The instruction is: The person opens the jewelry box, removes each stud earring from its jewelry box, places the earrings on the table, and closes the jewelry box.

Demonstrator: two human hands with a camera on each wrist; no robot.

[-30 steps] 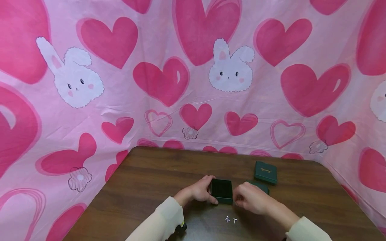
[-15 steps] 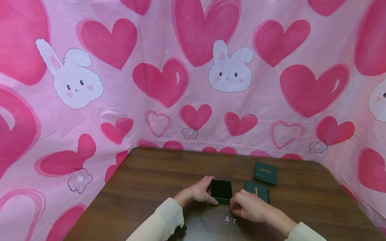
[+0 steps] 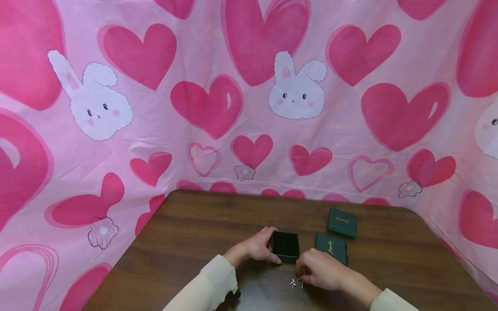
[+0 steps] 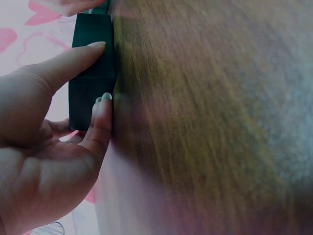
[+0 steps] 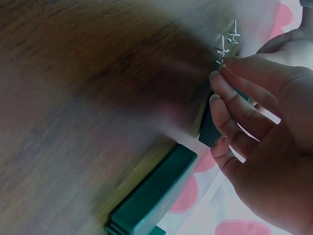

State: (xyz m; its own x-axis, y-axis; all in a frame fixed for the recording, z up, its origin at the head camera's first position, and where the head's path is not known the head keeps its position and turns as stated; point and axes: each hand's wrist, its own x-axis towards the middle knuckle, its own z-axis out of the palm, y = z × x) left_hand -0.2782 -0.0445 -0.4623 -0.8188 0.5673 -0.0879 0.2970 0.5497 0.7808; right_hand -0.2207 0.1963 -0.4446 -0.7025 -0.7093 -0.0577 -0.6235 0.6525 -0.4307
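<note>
My left hand (image 3: 258, 246) holds an open dark green jewelry box (image 3: 285, 246) with a black inside. In the left wrist view its thumb lies along one side wall of the box (image 4: 93, 63), with fingers at the corner and base. Just right of the box, my right hand (image 3: 319, 268) is low over the table, thumb and fingertips together. A tiny silver piece, like a stud earring (image 5: 220, 61), shows at those fingertips. Close by on the table lie several small silver stud earrings (image 3: 293, 284), one a T-shaped stud (image 3: 301, 285) nearest the fingers.
Beyond the right hand lies a green jewelry box lid (image 3: 330, 246) with gold lettering. Behind it is another green box (image 3: 342, 222) with similar lettering. All stand on a brown wooden table (image 3: 194, 229), with a pink heart-print cloth (image 3: 256, 125) rising around it.
My right hand has come from beside the open box toward the person, down to the earrings, uncovering more of the green lid. The left hand and box have stayed put.
</note>
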